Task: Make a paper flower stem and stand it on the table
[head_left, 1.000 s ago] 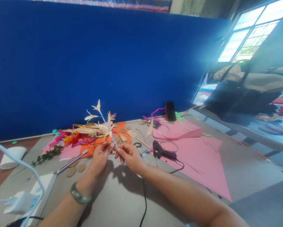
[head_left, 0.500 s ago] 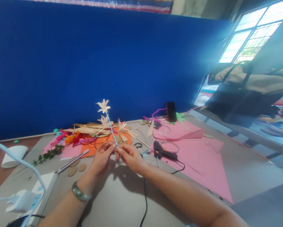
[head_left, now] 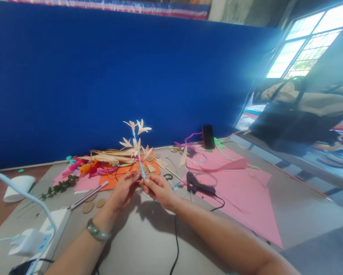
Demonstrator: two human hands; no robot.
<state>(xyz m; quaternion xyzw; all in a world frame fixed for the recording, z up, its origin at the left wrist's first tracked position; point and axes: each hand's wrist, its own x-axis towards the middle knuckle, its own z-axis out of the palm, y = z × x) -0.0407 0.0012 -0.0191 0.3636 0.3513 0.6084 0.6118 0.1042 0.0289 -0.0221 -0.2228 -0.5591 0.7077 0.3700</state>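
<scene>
In front of me stands a handmade flower stem (head_left: 141, 163), wrapped in light blue and tilted slightly left. Cream, pointed-petal flowers (head_left: 136, 146) sit at its top and along its upper part; some overlap similar pieces on the table behind. My left hand (head_left: 124, 191), with a green bangle (head_left: 97, 230) on the wrist, is closed at the stem's lower end. Pinched at that same end from the other side are the thumb and fingers of my right hand (head_left: 162, 194). The stem's very tip is hidden among the fingers.
A black glue gun (head_left: 199, 185) lies on pink sheets (head_left: 243, 198) at the right. Dried husk strips (head_left: 111, 156) and orange paper (head_left: 106, 182) lie behind my hands. A pen (head_left: 89, 195), wooden discs (head_left: 88, 207) and a power strip (head_left: 54, 233) are at the left.
The flower stem has turned between my fingers and its top has shifted right. Two flowers now show at the top, where one showed before. Both hands stay closed at the lower end.
</scene>
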